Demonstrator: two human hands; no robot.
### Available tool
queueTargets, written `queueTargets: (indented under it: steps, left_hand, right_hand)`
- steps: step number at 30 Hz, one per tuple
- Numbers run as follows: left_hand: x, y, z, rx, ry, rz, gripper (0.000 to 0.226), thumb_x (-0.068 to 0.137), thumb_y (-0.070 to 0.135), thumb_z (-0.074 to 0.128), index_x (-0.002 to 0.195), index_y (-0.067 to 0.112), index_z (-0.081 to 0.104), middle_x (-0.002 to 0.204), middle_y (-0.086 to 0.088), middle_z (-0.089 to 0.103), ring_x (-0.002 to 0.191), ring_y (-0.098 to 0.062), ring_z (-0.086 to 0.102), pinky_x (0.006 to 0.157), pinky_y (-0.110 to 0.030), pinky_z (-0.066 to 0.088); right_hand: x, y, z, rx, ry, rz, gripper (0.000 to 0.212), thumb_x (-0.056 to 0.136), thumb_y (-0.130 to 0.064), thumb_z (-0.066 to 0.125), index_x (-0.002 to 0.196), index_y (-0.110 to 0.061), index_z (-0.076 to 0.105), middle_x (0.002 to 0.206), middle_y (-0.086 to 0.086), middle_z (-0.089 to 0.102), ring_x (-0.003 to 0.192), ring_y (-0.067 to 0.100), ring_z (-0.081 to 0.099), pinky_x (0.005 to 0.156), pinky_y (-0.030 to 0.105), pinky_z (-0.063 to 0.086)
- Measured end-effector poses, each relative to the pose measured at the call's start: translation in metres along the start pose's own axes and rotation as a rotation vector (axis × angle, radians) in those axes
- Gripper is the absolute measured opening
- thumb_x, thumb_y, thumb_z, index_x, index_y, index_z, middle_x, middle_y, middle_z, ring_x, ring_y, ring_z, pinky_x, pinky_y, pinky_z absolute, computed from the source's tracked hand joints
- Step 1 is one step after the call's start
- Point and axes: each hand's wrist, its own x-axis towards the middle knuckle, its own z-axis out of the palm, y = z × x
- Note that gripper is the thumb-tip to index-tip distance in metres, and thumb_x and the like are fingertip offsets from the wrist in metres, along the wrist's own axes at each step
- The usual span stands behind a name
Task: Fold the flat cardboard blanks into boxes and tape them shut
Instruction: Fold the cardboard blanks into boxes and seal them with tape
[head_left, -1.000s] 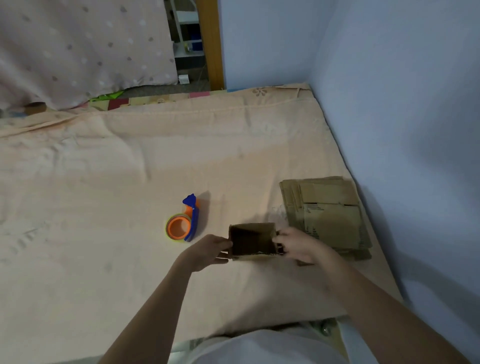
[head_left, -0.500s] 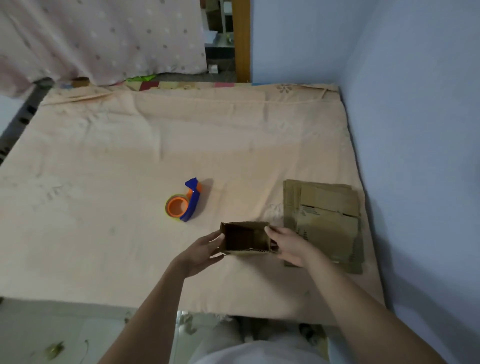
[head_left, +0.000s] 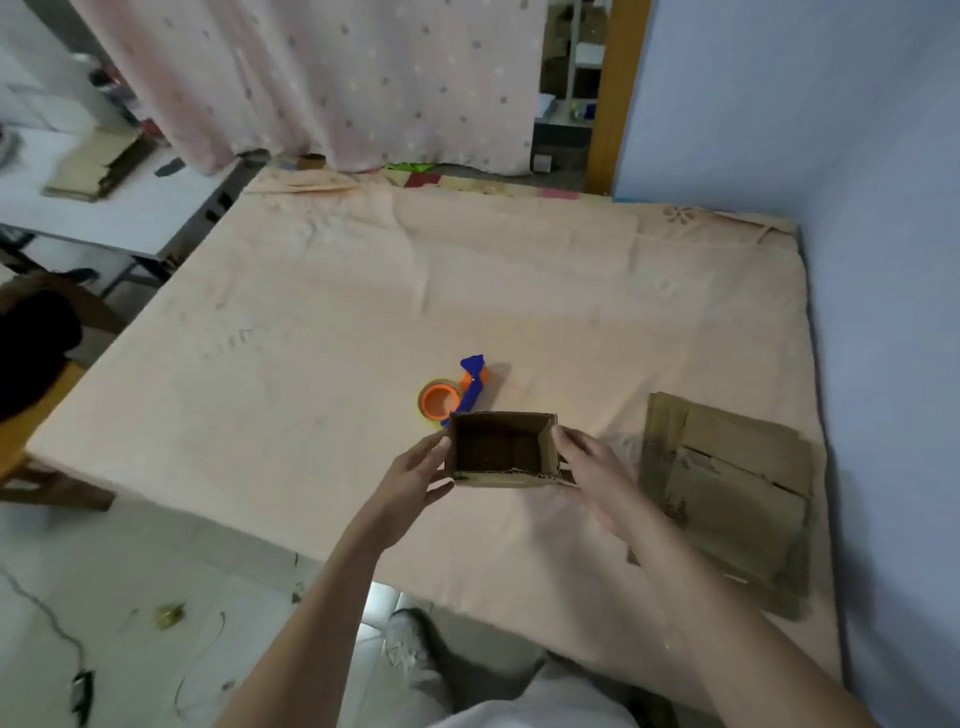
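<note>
A small brown cardboard box (head_left: 501, 449) is opened into shape, its open top facing me and its dark inside visible. My left hand (head_left: 415, 480) holds its left side, thumb at the near corner. My right hand (head_left: 592, 470) holds its right side with the fingers along the wall. The box is above the near part of the peach-covered table (head_left: 311, 332). A stack of flat cardboard blanks (head_left: 727, 493) lies to the right of my right hand. An orange and blue tape dispenser (head_left: 452, 395) lies just behind the box.
A blue wall (head_left: 883, 260) runs along the table's right edge. A pink curtain (head_left: 337, 78) hangs behind. At the far left, a white table (head_left: 104, 208) carries more cardboard. My legs and a shoe (head_left: 410, 649) are below the table's near edge.
The view has pulled back and swung left, showing the floor and a side table. The box has come up in both hands and now shows its open top more squarely.
</note>
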Motion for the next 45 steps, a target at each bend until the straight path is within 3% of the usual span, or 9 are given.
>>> queueTargets:
  steps: [6, 11, 16, 21, 30, 38, 45]
  left_hand:
    - [-0.030, 0.012, -0.067, -0.022, 0.082, 0.124, 0.035, 0.104, 0.040, 0.045, 0.134, 0.030, 0.060, 0.129, 0.004, 0.066, 0.123, -0.017, 0.060, 0.105, -0.038, 0.046]
    - [-0.046, 0.018, -0.155, -0.050, 0.121, 0.163, 0.034, 0.103, 0.042, 0.046, 0.131, 0.029, 0.062, 0.126, 0.003, 0.067, 0.120, -0.020, 0.062, 0.106, -0.040, 0.047]
    - [-0.064, 0.020, -0.257, -0.049, 0.130, 0.165, 0.034, 0.102, 0.046, 0.047, 0.128, 0.031, 0.063, 0.124, -0.001, 0.068, 0.114, -0.021, 0.065, 0.103, -0.043, 0.050]
    - [-0.095, 0.024, -0.335, -0.045, 0.166, 0.152, 0.035, 0.102, 0.044, 0.048, 0.129, 0.027, 0.063, 0.121, -0.001, 0.070, 0.109, -0.020, 0.068, 0.098, -0.040, 0.053]
    - [-0.124, 0.023, -0.432, -0.146, 0.319, 0.186, 0.031, 0.102, 0.043, 0.050, 0.123, 0.028, 0.066, 0.116, 0.003, 0.072, 0.105, -0.018, 0.069, 0.096, -0.038, 0.054]
    - [-0.097, 0.040, -0.502, -0.163, 0.379, 0.177, 0.031, 0.102, 0.042, 0.050, 0.122, 0.026, 0.067, 0.112, 0.003, 0.073, 0.101, -0.017, 0.070, 0.084, -0.029, 0.057]
    - [-0.019, 0.078, -0.586, -0.090, 0.311, 0.098, 0.031, 0.102, 0.043, 0.050, 0.121, 0.027, 0.068, 0.114, 0.002, 0.071, 0.107, -0.020, 0.068, 0.094, -0.036, 0.055]
  right_hand:
    - [0.003, -0.020, 0.080, 0.023, -0.091, -0.035, 0.033, 0.102, -0.041, 0.054, 0.120, -0.018, 0.067, 0.113, 0.008, 0.074, 0.101, 0.022, 0.069, 0.096, 0.039, 0.053]
    - [0.004, -0.034, 0.173, 0.007, -0.123, -0.051, 0.033, 0.101, -0.046, 0.054, 0.122, -0.024, 0.067, 0.116, 0.004, 0.073, 0.107, 0.022, 0.068, 0.103, 0.043, 0.051]
    - [0.002, -0.038, 0.272, 0.002, -0.078, -0.041, 0.024, 0.101, -0.041, 0.056, 0.106, -0.021, 0.069, 0.096, 0.000, 0.074, 0.088, 0.020, 0.070, 0.101, 0.048, 0.053]
    - [-0.007, -0.037, 0.355, -0.046, -0.114, -0.030, 0.036, 0.100, -0.045, 0.056, 0.114, -0.015, 0.070, 0.105, 0.009, 0.074, 0.087, 0.023, 0.070, 0.099, 0.051, 0.053]
    - [0.001, -0.054, 0.469, -0.167, -0.159, -0.061, 0.038, 0.099, -0.049, 0.056, 0.113, -0.017, 0.071, 0.116, 0.014, 0.072, 0.090, 0.024, 0.072, 0.095, 0.048, 0.057]
    - [0.043, -0.073, 0.544, -0.190, -0.173, -0.060, 0.037, 0.101, -0.049, 0.053, 0.112, -0.019, 0.072, 0.117, 0.014, 0.071, 0.087, 0.022, 0.071, 0.096, 0.046, 0.056]
    - [0.125, -0.088, 0.607, -0.110, -0.111, -0.049, 0.038, 0.102, -0.050, 0.050, 0.115, -0.019, 0.070, 0.114, 0.011, 0.073, 0.089, 0.021, 0.072, 0.096, 0.043, 0.057]
